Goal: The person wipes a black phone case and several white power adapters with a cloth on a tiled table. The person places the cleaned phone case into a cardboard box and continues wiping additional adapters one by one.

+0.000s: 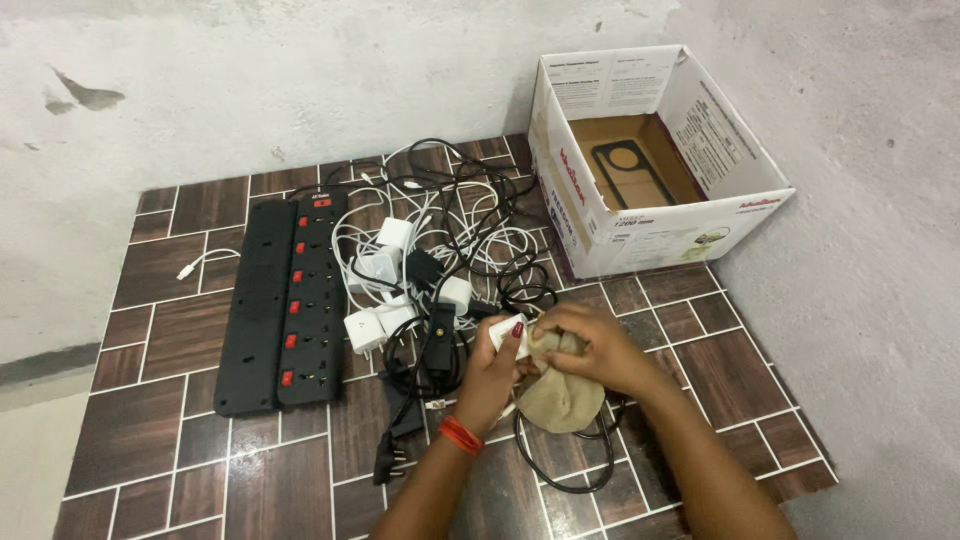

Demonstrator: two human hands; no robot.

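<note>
My left hand [492, 372], with a red bangle at the wrist, grips a small white charger adapter [506, 330]. My right hand [592, 345] presses a beige cloth [556, 396] against that adapter. Both hands meet over a tangle of black and white cables [450, 235] with several white adapters [392, 240] lying among them on the brown tiled board [180, 330].
Two black power strips [285, 305] with red switches lie side by side at the left. An open white cardboard box [650, 150] stands at the back right, with a black phone case inside. A black plug [392, 458] lies near my left forearm. Grey concrete floor surrounds the board.
</note>
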